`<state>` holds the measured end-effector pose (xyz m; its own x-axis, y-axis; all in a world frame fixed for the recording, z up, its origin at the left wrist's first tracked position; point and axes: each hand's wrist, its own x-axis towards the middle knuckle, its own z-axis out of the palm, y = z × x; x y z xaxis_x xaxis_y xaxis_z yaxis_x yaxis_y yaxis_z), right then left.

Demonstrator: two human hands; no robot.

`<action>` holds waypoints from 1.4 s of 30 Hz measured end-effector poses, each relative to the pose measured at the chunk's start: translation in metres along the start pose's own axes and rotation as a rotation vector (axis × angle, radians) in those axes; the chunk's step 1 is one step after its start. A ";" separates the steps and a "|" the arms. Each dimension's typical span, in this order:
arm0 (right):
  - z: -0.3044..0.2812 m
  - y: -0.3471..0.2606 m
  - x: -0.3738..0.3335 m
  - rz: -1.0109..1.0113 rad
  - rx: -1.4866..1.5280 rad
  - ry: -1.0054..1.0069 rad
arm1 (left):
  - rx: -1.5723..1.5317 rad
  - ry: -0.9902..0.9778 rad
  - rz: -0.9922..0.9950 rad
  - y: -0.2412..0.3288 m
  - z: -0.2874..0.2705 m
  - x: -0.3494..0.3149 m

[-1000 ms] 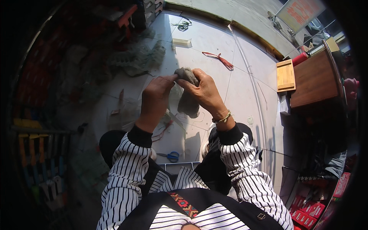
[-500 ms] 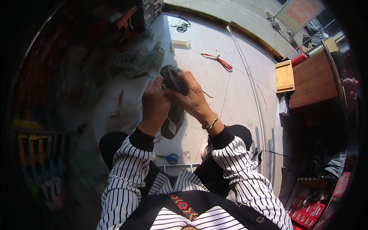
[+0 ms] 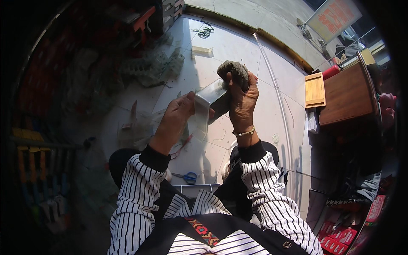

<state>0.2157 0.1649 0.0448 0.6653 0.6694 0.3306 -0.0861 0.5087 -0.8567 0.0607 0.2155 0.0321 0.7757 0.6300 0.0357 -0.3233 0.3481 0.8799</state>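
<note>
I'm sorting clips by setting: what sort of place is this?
Probably a small shop's front: red packages at lower right, a row of coloured goods at left, and a signboard beyond the tiled floor.

Striped sleeves [image 3: 137, 204], black cuffs [image 3: 250, 151], pale bracelet [image 3: 245, 132]

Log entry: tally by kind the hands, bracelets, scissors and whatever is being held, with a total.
Hands: 2, left hand and right hand
Grey bundle: 1
Clear plastic, seemingly one piece: 1
Bracelet: 1
Scissors: 1
Total: 6
</note>
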 end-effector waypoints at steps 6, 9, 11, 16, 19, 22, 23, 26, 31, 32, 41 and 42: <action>0.001 0.002 -0.008 0.017 -0.254 -0.183 | -0.034 0.037 -0.039 -0.004 0.001 -0.003; -0.001 -0.009 -0.003 0.033 -0.323 -0.206 | 0.106 0.075 -0.028 -0.002 -0.003 0.000; -0.004 -0.019 0.002 -0.065 -0.370 -0.113 | 0.314 0.186 -0.015 -0.004 -0.002 0.002; -0.005 -0.019 -0.002 -0.013 -0.327 -0.155 | 0.347 0.277 0.169 -0.011 0.005 0.002; 0.006 0.008 -0.010 -0.256 -0.713 -0.373 | 0.298 0.262 0.229 -0.018 0.010 0.002; 0.011 0.023 -0.019 -0.440 -0.916 -0.419 | 0.287 0.331 0.281 -0.022 0.009 0.004; 0.013 0.024 -0.020 -0.459 -0.930 -0.447 | 0.268 0.367 0.296 -0.022 0.009 0.004; 0.018 0.017 -0.028 -0.445 -0.845 -0.554 | -0.032 0.429 0.306 -0.016 0.003 0.001; 0.023 0.007 -0.036 -0.568 -0.922 -0.697 | -0.218 0.457 0.173 -0.001 0.000 -0.006; 0.022 0.008 -0.034 -0.566 -0.935 -0.647 | -0.151 0.452 0.151 0.000 0.002 -0.007; 0.013 0.019 -0.007 -0.281 -0.859 -0.378 | 0.061 0.333 0.151 -0.028 0.014 0.002; 0.015 0.020 -0.012 -0.282 -0.856 -0.374 | 0.053 0.368 0.165 -0.030 0.012 0.003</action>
<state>0.1949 0.1749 0.0299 0.2880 0.7874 0.5451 0.7062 0.2098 -0.6762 0.0791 0.1983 0.0120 0.4666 0.8843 0.0154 -0.3913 0.1908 0.9003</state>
